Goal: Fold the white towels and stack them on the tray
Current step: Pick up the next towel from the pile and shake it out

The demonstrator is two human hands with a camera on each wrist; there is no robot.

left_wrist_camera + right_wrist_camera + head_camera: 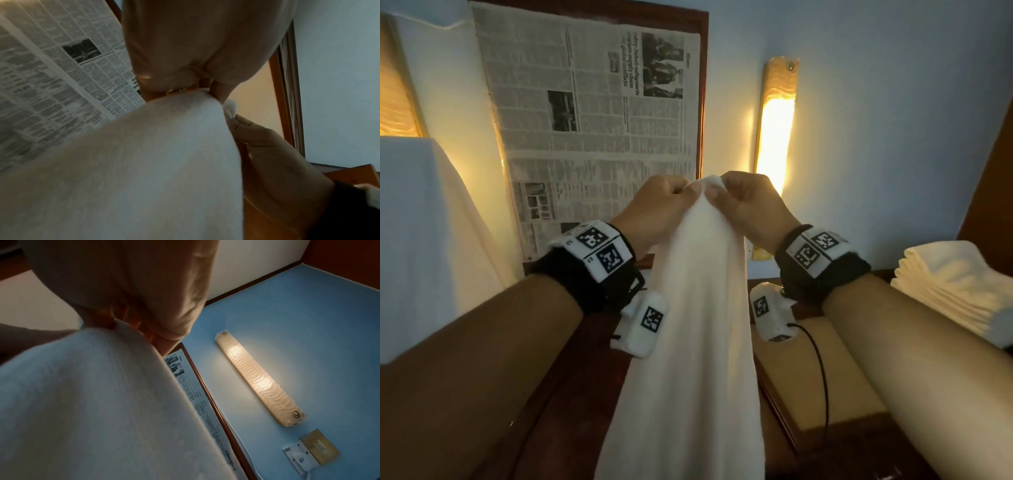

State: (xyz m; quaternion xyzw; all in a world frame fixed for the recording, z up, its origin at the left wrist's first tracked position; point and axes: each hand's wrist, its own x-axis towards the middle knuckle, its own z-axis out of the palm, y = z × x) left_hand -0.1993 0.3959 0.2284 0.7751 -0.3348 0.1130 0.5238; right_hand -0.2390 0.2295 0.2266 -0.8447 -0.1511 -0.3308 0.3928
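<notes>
We pinch the top edge of a white towel (685, 329) with left hand (654, 209) and right hand (751, 205), fingers touching; the towel hangs down. Folded towels (955, 287) lie right.

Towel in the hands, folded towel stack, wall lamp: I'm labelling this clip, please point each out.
towel (688, 342), head view, middle of the hanging cloth.
folded towel stack (955, 284), head view, top towel.
wall lamp (257, 378), right wrist view, middle of the lit cover.
</notes>
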